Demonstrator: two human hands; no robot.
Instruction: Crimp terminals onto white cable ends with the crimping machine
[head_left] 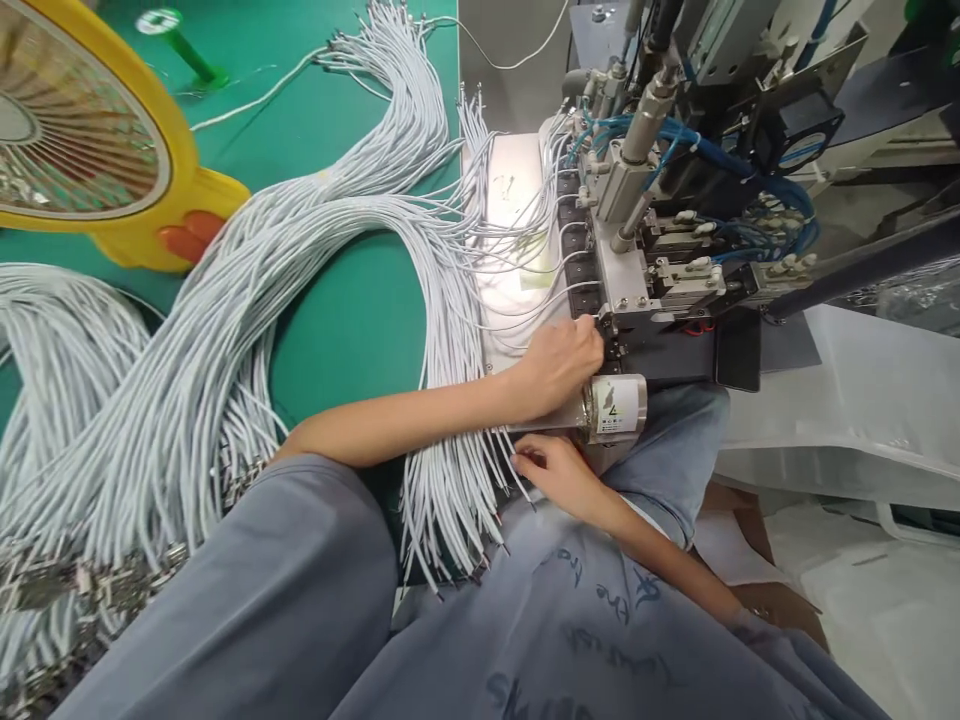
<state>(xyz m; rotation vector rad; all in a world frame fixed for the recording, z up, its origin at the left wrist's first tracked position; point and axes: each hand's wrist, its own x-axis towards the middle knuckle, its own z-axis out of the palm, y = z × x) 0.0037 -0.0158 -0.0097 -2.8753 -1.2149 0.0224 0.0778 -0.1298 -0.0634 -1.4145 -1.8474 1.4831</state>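
Note:
My left hand (559, 362) reaches across to the front row of black slots (577, 240) on the machine. Its fingers are closed against the machine's edge, and whatever they pinch is hidden. Lower down, my right hand (559, 472) has thumb and forefinger pinched at a white cable (517, 470) near its dark-tipped end. That cable hangs at the side of a large bundle of white cables (450, 480), which passes under my left forearm. Several single cables run from the bundle into the machine's slots above my left hand.
A yellow fan (180, 150) stands at the upper left on the green table (345, 330). More cable bundles (150, 430) drape over the left side. The machine's cylinders (637, 150) and blue air tubes (750, 175) rise at the right. A green spool (187, 50) lies at the back.

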